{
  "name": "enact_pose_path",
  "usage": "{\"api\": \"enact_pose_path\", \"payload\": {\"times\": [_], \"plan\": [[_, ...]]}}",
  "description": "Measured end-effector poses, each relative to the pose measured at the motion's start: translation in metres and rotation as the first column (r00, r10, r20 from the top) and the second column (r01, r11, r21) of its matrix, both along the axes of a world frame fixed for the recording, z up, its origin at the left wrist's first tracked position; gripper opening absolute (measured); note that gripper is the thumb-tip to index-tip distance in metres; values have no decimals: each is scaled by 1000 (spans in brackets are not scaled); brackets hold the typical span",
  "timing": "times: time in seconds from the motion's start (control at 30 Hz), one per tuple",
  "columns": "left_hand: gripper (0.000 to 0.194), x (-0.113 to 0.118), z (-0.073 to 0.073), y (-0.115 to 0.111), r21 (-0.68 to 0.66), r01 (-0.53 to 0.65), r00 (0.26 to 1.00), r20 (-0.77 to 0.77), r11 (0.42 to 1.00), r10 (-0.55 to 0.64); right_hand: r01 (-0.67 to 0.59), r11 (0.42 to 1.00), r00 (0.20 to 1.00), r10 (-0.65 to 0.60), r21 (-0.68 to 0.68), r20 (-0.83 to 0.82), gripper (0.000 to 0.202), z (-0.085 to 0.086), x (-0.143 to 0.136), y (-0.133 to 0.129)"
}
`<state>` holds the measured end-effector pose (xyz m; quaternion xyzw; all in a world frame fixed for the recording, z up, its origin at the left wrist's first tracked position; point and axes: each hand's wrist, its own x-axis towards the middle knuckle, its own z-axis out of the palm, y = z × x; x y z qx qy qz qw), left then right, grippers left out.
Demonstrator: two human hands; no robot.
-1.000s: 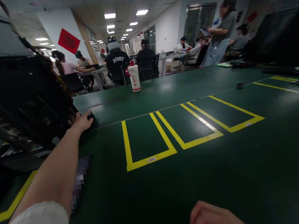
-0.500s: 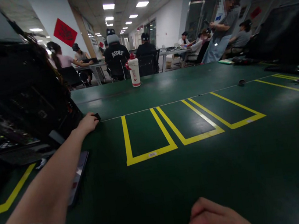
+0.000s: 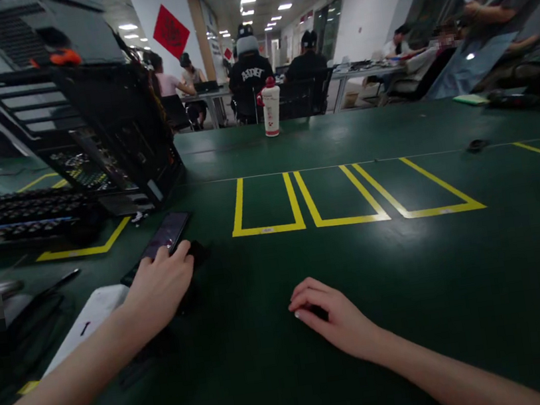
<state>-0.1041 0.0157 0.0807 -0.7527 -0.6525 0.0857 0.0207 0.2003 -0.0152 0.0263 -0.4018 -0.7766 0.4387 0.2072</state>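
My left hand (image 3: 163, 283) is over the green table beside a dark phone (image 3: 172, 231), its fingers bent downward. A small black object (image 3: 200, 252) shows dimly at its fingertips, partly hidden and too dark to name. Under my left forearm lies a white box-like item (image 3: 95, 315). To the right, my right hand (image 3: 333, 314) rests low over the bare table with fingers loosely curled. A gap shows between its thumb and fingers, and nothing is seen in it.
Yellow tape outlines (image 3: 268, 230) mark the table (image 3: 267, 323). A black open computer case (image 3: 87, 114) stands at left, with cables (image 3: 40, 322) nearer. A white bottle with a red lid (image 3: 271, 110) stands at the far edge. Several people sit beyond; one stands at right.
My left hand has come back from beside the computer case toward me, with the small black object. My right hand has moved farther forward over the table. The view has turned left.
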Motion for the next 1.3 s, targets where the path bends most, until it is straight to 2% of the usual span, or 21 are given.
{"api": "enact_pose_path", "payload": {"times": [0.07, 0.1, 0.2, 0.27, 0.43, 0.57, 0.63, 0.7, 0.77, 0.9, 0.93, 1.0, 1.07, 1.17, 1.23, 1.3], "plan": [[30, 0, 1, -13, 11, -20, 978, -208, 1000, 21, -14, 1000, 1000, 14, 11, 0, 15, -2, 2, -3], [29, -3, 2, -17, 9, -46, 969, -242, 999, 47, -15, 1000, 1000, 15, 15, -2, 15, -2, 2, -4], [26, -14, 6, -24, -114, -120, 972, -216, 986, 94, -18, 999, 1000, 18, 41, 0, 15, -2, 4, -6], [23, -22, 8, -24, -177, -126, 978, -190, 976, 91, -22, 998, 1000, 22, 57, 2, 16, -2, 4, -7], [24, -31, 18, -12, -226, -26, 998, -65, 974, 11, -29, 994, 999, 27, 107, 21, 16, -3, 3, -10], [38, -17, 24, -14, -127, 48, 999, 16, 991, -46, -25, 991, 999, 22, 134, 29, 17, -5, 0, -10], [43, -5, 22, -19, -111, 138, 990, 41, 984, -134, -18, 989, 999, 13, 146, 35, 18, -5, -2, -10], [38, 4, 19, -23, -153, 163, 983, -64, 975, -174, -12, 988, 999, 5, 157, 41, 18, -5, -4, -10], [32, 6, 20, -26, -188, 164, 978, -100, 968, -185, -6, 986, 999, -1, 165, 41, 18, -5, -5, -10], [23, 9, 33, -32, -214, 170, 972, -122, 962, -199, 6, 985, 1000, -11, 171, 27, 18, -6, -8, -8], [24, 15, 36, -34, -187, 177, 972, -122, 966, -201, 9, 986, 1000, -12, 165, 20, 17, -6, -9, -6], [33, 35, 36, -41, -16, 208, 976, -62, 978, -209, 41, 991, 999, -40, 130, -11, 18, -6, -9, -4], [49, 64, 25, -45, 101, 253, 954, 136, 962, -265, 96, 994, 992, -91, 50, -89, 23, -5, -9, -2], [66, 109, -9, -43, 119, 248, 874, 401, 961, -276, 153, 986, 959, -165, -69, -232, 29, -3, -6, -1], [71, 127, -33, -40, 131, 174, 806, 551, 976, -217, 132, 987, 955, -151, -89, -254, 28, -1, -5, -3], [74, 131, -48, -37, 103, 155, 683, 708, 983, -182, 92, 992, 970, -108, -86, -217, 27, -1, -4, -4]]}}
